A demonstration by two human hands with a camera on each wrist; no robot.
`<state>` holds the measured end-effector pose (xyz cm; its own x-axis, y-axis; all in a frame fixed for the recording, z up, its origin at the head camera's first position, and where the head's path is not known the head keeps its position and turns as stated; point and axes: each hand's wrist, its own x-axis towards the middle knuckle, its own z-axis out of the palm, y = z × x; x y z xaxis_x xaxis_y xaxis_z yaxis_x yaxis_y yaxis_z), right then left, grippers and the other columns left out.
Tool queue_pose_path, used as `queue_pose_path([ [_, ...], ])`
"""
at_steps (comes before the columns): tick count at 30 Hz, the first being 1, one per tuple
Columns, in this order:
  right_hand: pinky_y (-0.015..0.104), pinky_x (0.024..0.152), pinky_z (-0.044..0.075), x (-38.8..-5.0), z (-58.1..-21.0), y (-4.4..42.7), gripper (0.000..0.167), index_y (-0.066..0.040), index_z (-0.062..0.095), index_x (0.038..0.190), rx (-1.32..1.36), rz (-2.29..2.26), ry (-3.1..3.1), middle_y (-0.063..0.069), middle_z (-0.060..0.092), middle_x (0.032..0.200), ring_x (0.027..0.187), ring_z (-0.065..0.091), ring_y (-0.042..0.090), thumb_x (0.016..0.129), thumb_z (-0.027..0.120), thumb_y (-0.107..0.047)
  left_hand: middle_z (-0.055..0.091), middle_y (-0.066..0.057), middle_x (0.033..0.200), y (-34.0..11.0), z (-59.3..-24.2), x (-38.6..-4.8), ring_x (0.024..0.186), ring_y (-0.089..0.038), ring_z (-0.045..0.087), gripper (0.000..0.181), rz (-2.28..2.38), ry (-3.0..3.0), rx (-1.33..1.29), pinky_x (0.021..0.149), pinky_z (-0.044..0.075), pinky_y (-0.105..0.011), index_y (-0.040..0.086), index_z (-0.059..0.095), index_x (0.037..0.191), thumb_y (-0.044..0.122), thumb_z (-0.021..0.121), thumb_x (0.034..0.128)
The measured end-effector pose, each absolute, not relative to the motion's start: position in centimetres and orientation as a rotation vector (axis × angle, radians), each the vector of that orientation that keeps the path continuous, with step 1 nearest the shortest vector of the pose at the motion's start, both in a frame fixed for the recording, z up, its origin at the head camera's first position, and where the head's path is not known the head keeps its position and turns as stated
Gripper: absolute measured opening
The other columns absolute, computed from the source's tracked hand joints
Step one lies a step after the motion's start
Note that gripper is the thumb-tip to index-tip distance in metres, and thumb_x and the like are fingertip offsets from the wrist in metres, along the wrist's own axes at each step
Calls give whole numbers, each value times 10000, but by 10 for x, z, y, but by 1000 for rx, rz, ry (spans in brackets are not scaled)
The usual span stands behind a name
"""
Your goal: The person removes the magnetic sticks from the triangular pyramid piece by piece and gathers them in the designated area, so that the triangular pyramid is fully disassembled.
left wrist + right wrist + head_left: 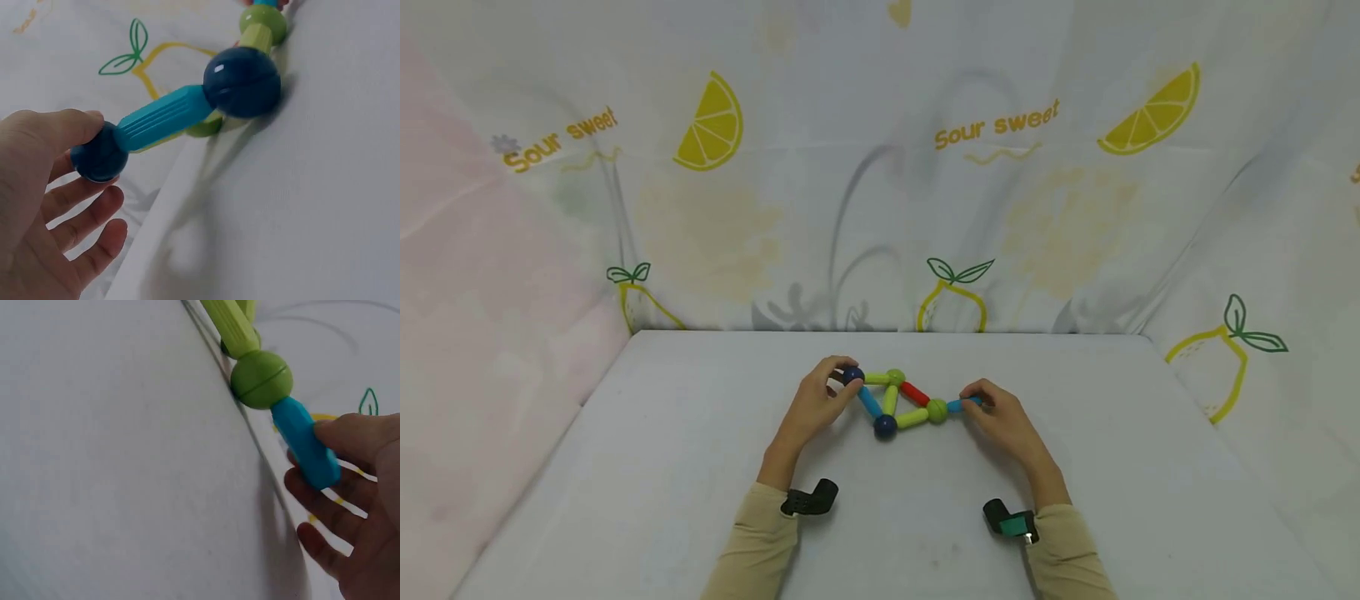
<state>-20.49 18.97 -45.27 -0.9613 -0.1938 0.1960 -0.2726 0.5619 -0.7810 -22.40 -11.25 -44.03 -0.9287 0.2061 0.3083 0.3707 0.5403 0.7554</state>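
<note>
A figure of magnetic rods and balls spans the gap between my two hands. My left hand (817, 398) pinches a dark blue ball (100, 152) at its left corner, thumb on one side and fingers beneath. From that ball a blue rod (165, 117) runs to a second dark blue ball (885, 427). Yellow-green rods (913, 418) and a red rod (915, 392) link it with two green balls, one at the back (896, 377) and one at the right (937, 410). My right hand (1004, 420) pinches a blue rod (306, 444) that joins the right green ball.
The white table (662, 467) reaches to a printed cloth backdrop (880, 208) at its far edge, with cloth on both sides too. Black wrist cameras sit on the left wrist (811, 498) and the right wrist (1009, 521).
</note>
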Motion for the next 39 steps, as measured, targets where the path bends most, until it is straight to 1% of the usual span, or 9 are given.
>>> queue_pose_path([
  [5, 477, 973, 416, -202, -450, 204, 90, -132, 619, 997, 412, 1294, -2865, 39, 660, 1037, 1090, 575, 253, 917, 617, -173, 641, -104, 1146, -121, -448, -223, 955, -224, 607, 282, -1292, -2704, -499, 811, 476, -370, 74, 596, 1163, 181, 640, 906],
  [8, 462, 934, 424, -199, -445, 209, 85, -138, 625, 991, 422, 1237, -2925, 26, 647, 1032, 1058, 571, 236, 923, 609, -186, 661, -85, 1122, -120, -452, -223, 925, -207, 612, 269, -1260, -2752, -530, 819, 475, -374, 90, 615, 1133, 171, 668, 883],
  [11, 445, 904, 440, -196, -436, 204, 102, -102, 618, 1014, 486, 1183, -2876, 38, 637, 1030, 1024, 572, 221, 929, 599, -154, 674, -40, 1093, -116, -455, -223, 911, -169, 616, 258, -1222, -2777, -581, 803, 478, -348, 127, 627, 1114, 185, 686, 869],
  [17, 469, 904, 464, -202, -415, 156, 199, -42, 602, 1100, 796, 1089, -2746, 91, 636, 1075, 1025, 588, 248, 907, 615, -88, 670, 27, 1037, -106, -458, -223, 901, -121, 600, 260, -1239, -2784, -724, 797, 472, -312, 178, 630, 1112, 260, 684, 872],
  [20, 490, 922, 440, -211, -411, 129, 242, -51, 603, 1152, 983, 948, -2827, 95, 626, 1116, 1052, 580, 260, 913, 597, -93, 665, 46, 1022, -103, -459, -222, 902, -107, 595, 256, -1251, -2788, -740, 804, 471, -311, 201, 632, 1103, 287, 687, 868],
  [23, 476, 922, 426, -222, -414, 112, 249, -82, 619, 1163, 1090, 718, -2919, 65, 631, 1092, 1016, 581, 233, 917, 581, -97, 664, 43, 1026, -102, -461, -221, 907, -107, 594, 253, -1262, -2795, -742, 814, 471, -311, 200, 631, 1101, 276, 689, 867],
  [29, 415, 898, 458, -230, -423, 106, 208, -107, 652, 1120, 1097, 577, -2979, 23, 646, 1021, 945, 605, 188, 920, 594, -103, 665, 25, 1017, -103, -463, -220, 864, -98, 585, 255, -1299, -2784, -789, 788, 466, -273, 163, 624, 1111, 248, 679, 877],
  [35, 398, 894, 478, -231, -427, 108, 196, -102, 645, 1119, 987, 625, -2983, 34, 647, 1039, 979, 612, 210, 936, 584, -140, 639, 54, 910, -106, -460, -220, 782, -78, 545, 241, -1336, -2824, -846, 703, 436, -226, 200, 634, 1044, 325, 703, 850],
  [39, 399, 913, 469, -229, -427, 109, 227, -83, 628, 1152, 930, 652, -2993, 48, 639, 1071, 1012, 598, 213, 932, 587, -127, 630, 57, 911, -109, -458, -218, 809, -81, 552, 269, -1358, -2867, -888, 721, 437, -229, 217, 631, 1038, 363, 718, 830],
])
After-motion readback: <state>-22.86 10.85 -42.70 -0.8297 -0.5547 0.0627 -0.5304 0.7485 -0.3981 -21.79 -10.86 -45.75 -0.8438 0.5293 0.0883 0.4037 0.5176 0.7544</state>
